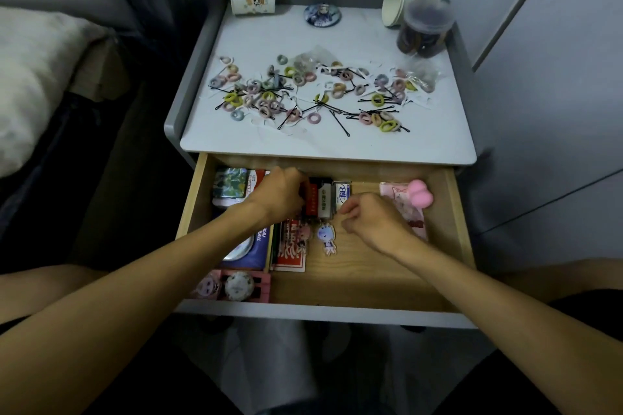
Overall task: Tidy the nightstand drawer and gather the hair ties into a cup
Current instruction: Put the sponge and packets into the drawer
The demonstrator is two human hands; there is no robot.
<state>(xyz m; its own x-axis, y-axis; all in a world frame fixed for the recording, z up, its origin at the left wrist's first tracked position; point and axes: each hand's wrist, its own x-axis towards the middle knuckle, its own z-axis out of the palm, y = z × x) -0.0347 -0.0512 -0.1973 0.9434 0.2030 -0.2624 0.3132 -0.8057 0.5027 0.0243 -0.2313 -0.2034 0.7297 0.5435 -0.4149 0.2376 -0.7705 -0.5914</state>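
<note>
Dozens of hair ties [322, 98] lie well beyond fingers [350, 209] inside the drawer [462, 212].

This is looking like a home bedroom: a fluffy white pillow [30, 77] is lying on a bed [97, 74] at the left. A grey nightstand with a white top [323, 141] is standing beside it, its pale wooden drawer [371, 283] hanging open with personal trinkets inside. Pastel fabric hair ties [303, 91] and black bobby pins [338, 123] are littering the top.
</note>
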